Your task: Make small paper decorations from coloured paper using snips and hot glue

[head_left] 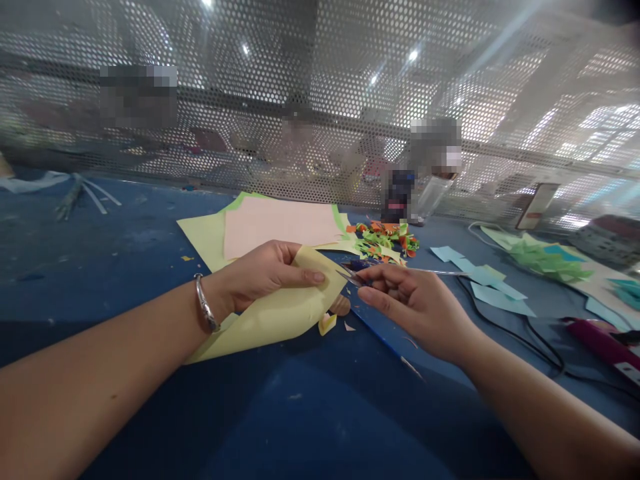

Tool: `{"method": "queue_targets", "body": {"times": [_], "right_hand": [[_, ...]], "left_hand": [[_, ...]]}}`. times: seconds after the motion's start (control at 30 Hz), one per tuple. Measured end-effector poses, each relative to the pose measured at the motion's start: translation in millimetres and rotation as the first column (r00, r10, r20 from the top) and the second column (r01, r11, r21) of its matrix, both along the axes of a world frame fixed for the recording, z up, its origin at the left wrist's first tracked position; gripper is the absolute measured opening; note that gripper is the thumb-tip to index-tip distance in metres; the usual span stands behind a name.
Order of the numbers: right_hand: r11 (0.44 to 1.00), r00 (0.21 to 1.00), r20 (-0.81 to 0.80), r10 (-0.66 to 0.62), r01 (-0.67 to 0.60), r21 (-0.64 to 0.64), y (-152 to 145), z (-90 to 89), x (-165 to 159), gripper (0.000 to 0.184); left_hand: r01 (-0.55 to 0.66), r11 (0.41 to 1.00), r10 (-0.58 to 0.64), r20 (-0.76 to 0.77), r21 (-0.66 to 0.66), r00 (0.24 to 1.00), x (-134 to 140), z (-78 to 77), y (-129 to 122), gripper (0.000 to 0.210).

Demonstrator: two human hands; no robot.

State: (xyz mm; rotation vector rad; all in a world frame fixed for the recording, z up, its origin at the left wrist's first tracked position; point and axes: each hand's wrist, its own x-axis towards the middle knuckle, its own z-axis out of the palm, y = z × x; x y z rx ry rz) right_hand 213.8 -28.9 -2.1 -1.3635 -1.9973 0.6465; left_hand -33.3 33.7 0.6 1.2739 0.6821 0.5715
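Note:
My left hand (273, 273) pinches a yellow paper sheet (280, 317), thumb on top, near the sheet's right corner. The sheet curves down toward my wrist, which wears a silver bangle. My right hand (407, 300) is closed around a pair of scissors (350, 275); their handles are mostly hidden by my fingers. The blades lie at the edge of the yellow paper, pointing left. Just below them are a small folded yellow scrap (327, 325) and some pale snippets. Behind my left hand lies a stack of sheets with a pale pink sheet (280, 227) on top.
A pile of green and orange paper clippings (383, 239) lies behind my right hand. A blue paintbrush (383, 337) rests between my hands. To the right are light-blue paper pieces (500, 297), black cables and a magenta device (600, 340). A perforated metal screen (225, 133) stands along the back.

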Motion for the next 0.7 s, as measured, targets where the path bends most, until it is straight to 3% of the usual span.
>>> {"method": "queue_targets", "body": {"times": [0.37, 0.7], "right_hand": [[0.999, 0.999, -0.012, 0.035, -0.035, 0.025, -1.6, 0.0, -0.8, 0.036], [0.999, 0.999, -0.012, 0.038, -0.038, 0.019, -3.3, 1.3, -1.5, 0.033]], "left_hand": [[0.074, 0.997, -0.074, 0.035, -0.013, 0.997, 1.8, 1.5, -2.7, 0.024], [0.049, 0.999, -0.049, -0.001, 0.018, 0.999, 0.0, 0.0, -0.5, 0.028]]}}
